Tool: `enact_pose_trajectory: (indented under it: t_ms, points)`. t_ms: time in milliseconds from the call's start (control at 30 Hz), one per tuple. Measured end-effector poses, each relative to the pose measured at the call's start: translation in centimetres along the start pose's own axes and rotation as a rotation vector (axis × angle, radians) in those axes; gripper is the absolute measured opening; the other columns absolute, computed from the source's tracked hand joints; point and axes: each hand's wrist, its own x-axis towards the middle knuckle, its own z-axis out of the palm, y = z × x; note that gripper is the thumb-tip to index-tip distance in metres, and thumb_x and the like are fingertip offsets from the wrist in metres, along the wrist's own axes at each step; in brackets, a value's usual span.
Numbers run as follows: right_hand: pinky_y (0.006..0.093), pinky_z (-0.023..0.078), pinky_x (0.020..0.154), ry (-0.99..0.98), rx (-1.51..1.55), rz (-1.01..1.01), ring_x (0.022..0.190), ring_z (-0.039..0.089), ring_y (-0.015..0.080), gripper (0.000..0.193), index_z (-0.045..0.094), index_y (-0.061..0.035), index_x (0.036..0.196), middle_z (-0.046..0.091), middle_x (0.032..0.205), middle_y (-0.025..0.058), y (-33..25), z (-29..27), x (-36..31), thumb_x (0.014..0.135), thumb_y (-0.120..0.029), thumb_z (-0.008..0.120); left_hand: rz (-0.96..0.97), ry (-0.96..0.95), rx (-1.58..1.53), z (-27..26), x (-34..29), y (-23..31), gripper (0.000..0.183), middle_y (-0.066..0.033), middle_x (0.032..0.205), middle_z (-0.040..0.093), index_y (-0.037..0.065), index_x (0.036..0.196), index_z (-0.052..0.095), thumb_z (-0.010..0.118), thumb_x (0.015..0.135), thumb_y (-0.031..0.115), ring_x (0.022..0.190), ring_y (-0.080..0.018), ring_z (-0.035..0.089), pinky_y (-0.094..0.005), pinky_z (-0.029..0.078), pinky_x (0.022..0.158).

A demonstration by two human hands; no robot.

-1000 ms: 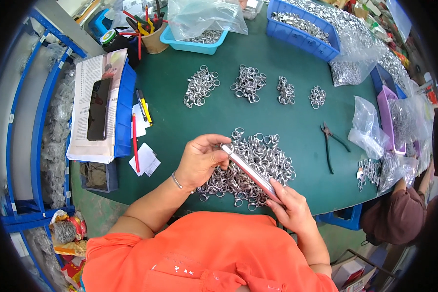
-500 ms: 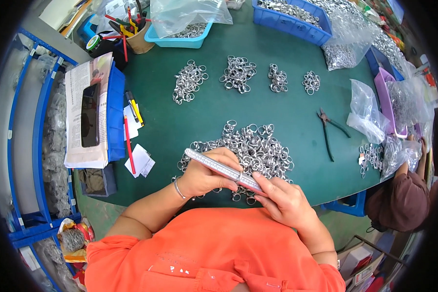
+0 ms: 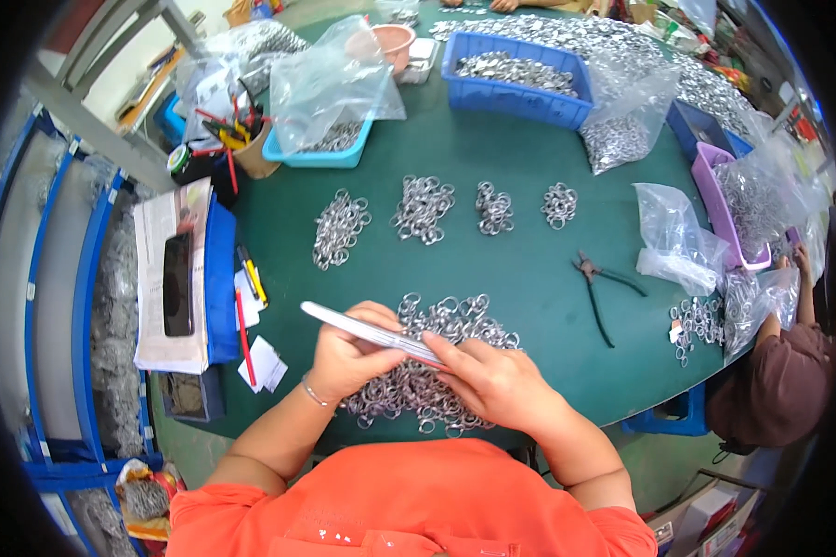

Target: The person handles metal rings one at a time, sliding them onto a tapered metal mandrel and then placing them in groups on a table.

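My left hand (image 3: 348, 360) is closed round a silver ring sizing stick (image 3: 348, 322), which slants down to the right above a heap of rings. My right hand (image 3: 492, 376) pinches the stick's lower right end between thumb and fingers. A ring seems to sit on the stick between my hands, but it is too small to make out surely. Below lies the big heap of loose silver rings (image 3: 418, 395), partly hidden by my hands. Several smaller ring piles stand in a row farther off, among them a pile (image 3: 424, 210) and a smaller one (image 3: 559, 205).
Green-handled cutters (image 3: 596, 283) lie at the right, near a clear plastic bag (image 3: 673, 241). A blue bin (image 3: 520, 104) and a turquoise tray (image 3: 316, 160) stand at the back. On the left, a phone (image 3: 178, 283) rests on newspaper. A co-worker's arm (image 3: 805, 288) shows far right.
The view has tilted up, so the table sits lower and farther left in the picture. The stick has turned, showing its narrow side instead of its marked face. Both hands keep their hold.
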Motion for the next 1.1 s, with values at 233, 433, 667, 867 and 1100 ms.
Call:
enact_pose_trajectory:
  t_ms: [233, 433, 667, 867, 1100]
  points:
    - [0.0382, 0.047, 0.049, 0.045, 0.199, 0.073, 0.057, 0.056, 0.0293, 0.049, 0.043, -0.0135, 0.128, 0.053, 0.074, 0.0091, 3.6, 0.3, 0.3, 0.082, -0.016, 0.059, 0.175, 0.590, -0.235, -4.2, 3.4, 2.9, 0.013, -0.0068, 0.077, 0.056, 0.002, 0.087, 0.058, 0.055, 0.088, 0.014, 0.055, -0.0110, 0.050, -0.0209, 0.043, 0.051]
    - [0.0396, 0.048, 0.052, 0.072, 0.157, 0.082, 0.061, 0.057, 0.0299, 0.048, 0.045, -0.0165, 0.127, 0.054, 0.075, 0.0086, 3.2, 0.3, 0.4, 0.082, -0.018, 0.060, 0.101, 0.345, -0.150, -4.2, 3.0, 3.6, 0.012, -0.0079, 0.079, 0.058, 0.003, 0.098, 0.057, 0.056, 0.087, 0.009, 0.056, -0.0127, 0.052, -0.0249, 0.044, 0.048]
    - [0.0369, 0.047, 0.048, 0.105, 0.108, 0.062, 0.055, 0.055, 0.0265, 0.051, 0.047, -0.0137, 0.126, 0.052, 0.071, 0.0069, 3.0, 0.6, -0.2, 0.078, -0.015, 0.064, -0.041, 0.166, -0.149, -3.6, 3.6, 4.0, 0.034, -0.0092, 0.090, 0.054, -0.007, 0.107, 0.057, 0.062, 0.074, -0.009, 0.067, -0.0138, 0.057, -0.0225, 0.050, 0.058]
    - [0.0351, 0.045, 0.044, 0.117, 0.178, -0.018, 0.052, 0.054, 0.0242, 0.050, 0.048, -0.0104, 0.124, 0.051, 0.070, 0.0060, 3.1, 1.6, 0.3, 0.077, -0.013, 0.064, 0.003, 0.038, -0.028, -2.7, 2.8, 2.8, 0.035, -0.0130, 0.086, 0.058, -0.002, 0.093, 0.064, 0.074, 0.060, -0.002, 0.070, -0.0180, 0.058, -0.0258, 0.048, 0.059]
    - [0.0324, 0.043, 0.041, 0.146, 0.190, -0.097, 0.049, 0.053, 0.0212, 0.049, 0.049, -0.0091, 0.123, 0.048, 0.067, 0.0053, 2.8, 1.7, 0.4, 0.077, -0.011, 0.063, -0.003, -0.267, 0.223, -1.2, 2.9, 2.5, 0.035, -0.0065, 0.089, 0.059, 0.001, 0.092, 0.066, 0.078, 0.059, -0.001, 0.080, -0.0136, 0.058, -0.0236, 0.047, 0.068]
